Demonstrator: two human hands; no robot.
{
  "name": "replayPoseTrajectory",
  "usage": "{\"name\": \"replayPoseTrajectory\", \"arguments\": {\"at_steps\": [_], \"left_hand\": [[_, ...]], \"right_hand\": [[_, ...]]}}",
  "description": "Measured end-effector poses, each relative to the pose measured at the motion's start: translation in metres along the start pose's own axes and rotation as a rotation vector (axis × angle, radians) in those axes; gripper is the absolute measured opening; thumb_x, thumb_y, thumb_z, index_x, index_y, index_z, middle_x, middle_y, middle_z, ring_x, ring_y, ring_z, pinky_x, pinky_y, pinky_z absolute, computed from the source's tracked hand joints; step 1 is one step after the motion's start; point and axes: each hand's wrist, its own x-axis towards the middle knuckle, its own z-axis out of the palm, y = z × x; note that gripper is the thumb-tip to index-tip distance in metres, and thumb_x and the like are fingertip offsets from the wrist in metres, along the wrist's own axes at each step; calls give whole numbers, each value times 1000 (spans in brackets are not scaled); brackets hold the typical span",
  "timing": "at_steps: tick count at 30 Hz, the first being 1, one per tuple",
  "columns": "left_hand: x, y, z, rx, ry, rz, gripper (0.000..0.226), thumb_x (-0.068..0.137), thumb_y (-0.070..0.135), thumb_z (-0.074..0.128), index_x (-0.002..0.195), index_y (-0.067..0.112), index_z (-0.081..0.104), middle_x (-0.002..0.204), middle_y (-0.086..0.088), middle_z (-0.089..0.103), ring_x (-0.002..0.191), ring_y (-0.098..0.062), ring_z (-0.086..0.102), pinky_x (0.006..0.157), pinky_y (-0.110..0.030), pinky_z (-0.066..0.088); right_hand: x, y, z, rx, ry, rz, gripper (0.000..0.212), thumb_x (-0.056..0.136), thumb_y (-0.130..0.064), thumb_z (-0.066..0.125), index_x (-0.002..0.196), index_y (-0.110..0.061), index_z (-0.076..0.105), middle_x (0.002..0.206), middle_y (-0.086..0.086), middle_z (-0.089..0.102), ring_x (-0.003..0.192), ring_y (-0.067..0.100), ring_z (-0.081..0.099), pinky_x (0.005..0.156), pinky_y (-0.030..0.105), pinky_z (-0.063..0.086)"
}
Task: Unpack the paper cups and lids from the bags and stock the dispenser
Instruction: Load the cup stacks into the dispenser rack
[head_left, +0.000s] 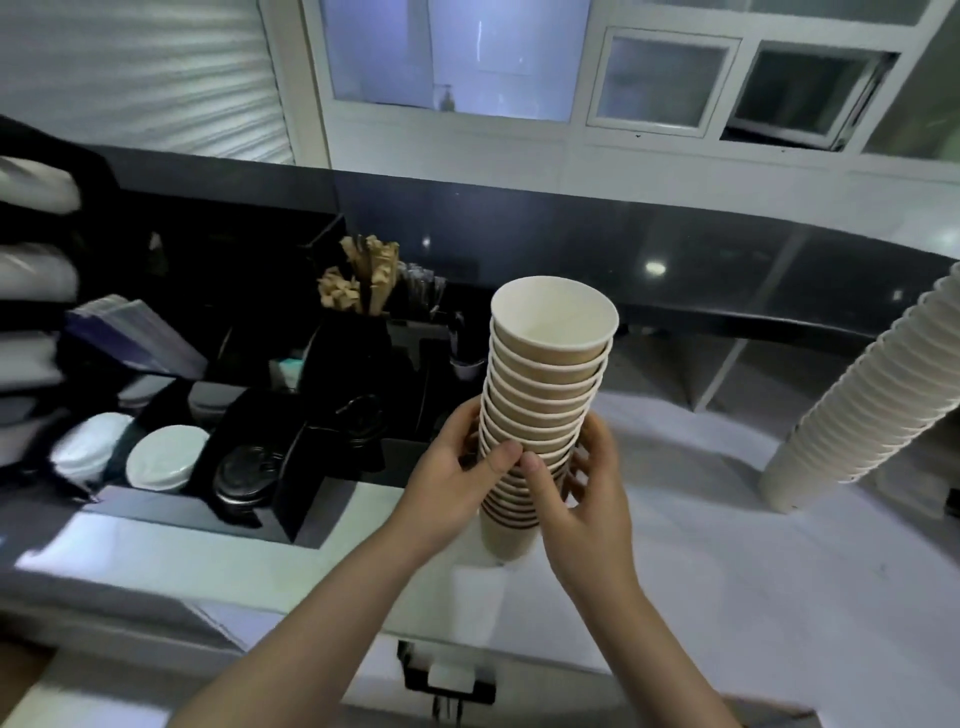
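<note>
A tall stack of brown paper cups (540, 410) is held upright above the counter's (701, 545) near edge, gripped mid-height by the curled fingers of the left hand (457, 467) and right hand (582, 488); light, crushable, and likely to buckle unless supported low

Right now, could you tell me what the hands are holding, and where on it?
Both hands, left and right, grip the brown cup stack around its lower half, thumbs nearly meeting in front.
</note>
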Motion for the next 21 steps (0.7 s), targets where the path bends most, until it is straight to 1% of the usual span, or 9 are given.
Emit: {"name": "replayPoseTrajectory", "arguments": {"at_steps": [3, 4, 7, 10, 12, 15, 17, 19, 21], "left_hand": [[-15, 7, -43, 38, 34, 6, 45, 86, 43, 73, 126, 37, 54, 118, 18, 69, 113, -2, 63, 90, -17, 49], [-19, 9, -57, 53, 44, 3, 43, 87, 41, 71, 126, 38, 53, 117, 20, 68, 113, 0, 62, 89, -15, 48], [-31, 9, -98, 102, 72, -7, 45, 88, 44, 69, 130, 40, 52, 122, 20, 66, 117, -1, 60, 97, -25, 48], [-43, 9, -134, 144, 89, -7, 47, 85, 54, 66, 129, 46, 50, 122, 24, 65, 117, 2, 59, 99, -29, 47], [-48, 8, -155, 161, 89, -9, 49, 84, 59, 67, 129, 49, 50, 123, 24, 64, 117, 2, 59, 99, -32, 47], [-54, 3, -185, 157, 73, -16, 57, 82, 57, 64, 135, 43, 49, 127, 20, 64, 120, -3, 59, 105, -42, 46], [-57, -1, -202, 169, 58, -14, 60, 83, 55, 64, 139, 39, 48, 130, 17, 63, 123, -5, 58, 107, -45, 45], [-60, -2, -215, 170, 40, -9, 59, 85, 53, 63, 139, 36, 48, 130, 15, 63, 123, -6, 58, 107, -44, 45], [-61, -4, -224, 154, 19, 1, 59, 85, 51, 62, 139, 31, 48, 131, 14, 63, 123, -7, 58, 107, -41, 45]], "right_hand": [[-9, -11, 40, 25, -49, 11, 58, 86, -43, 70, 137, -39, 42, 128, -17, 61, 115, 9, 63, 93, 47, 54], [-13, -14, 53, 32, -67, 16, 57, 87, -42, 70, 136, -40, 42, 128, -18, 61, 116, 8, 62, 94, 47, 54], [-23, -22, 89, 42, -117, 15, 55, 91, -30, 69, 137, -40, 40, 129, -20, 60, 116, 4, 61, 95, 43, 53], [-33, -29, 122, 59, -161, 26, 54, 93, -27, 67, 134, -46, 38, 129, -21, 59, 117, 0, 59, 97, 39, 53], [-39, -32, 142, 79, -170, 44, 53, 93, -27, 66, 135, -46, 39, 129, -21, 59, 117, 0, 59, 98, 37, 53], [-48, -35, 169, 93, -165, 58, 54, 93, -28, 66, 140, -35, 40, 130, -22, 58, 118, 1, 59, 99, 36, 52], [-54, -37, 183, 98, -165, 60, 55, 93, -28, 65, 141, -32, 40, 130, -25, 57, 119, 0, 57, 99, 32, 51], [-59, -40, 194, 92, -165, 59, 55, 92, -30, 64, 142, -32, 40, 130, -27, 56, 121, 0, 56, 99, 27, 49], [-61, -42, 203, 78, -162, 60, 56, 93, -30, 65, 142, -31, 40, 131, -26, 55, 122, 0, 55, 99, 25, 47]]}}
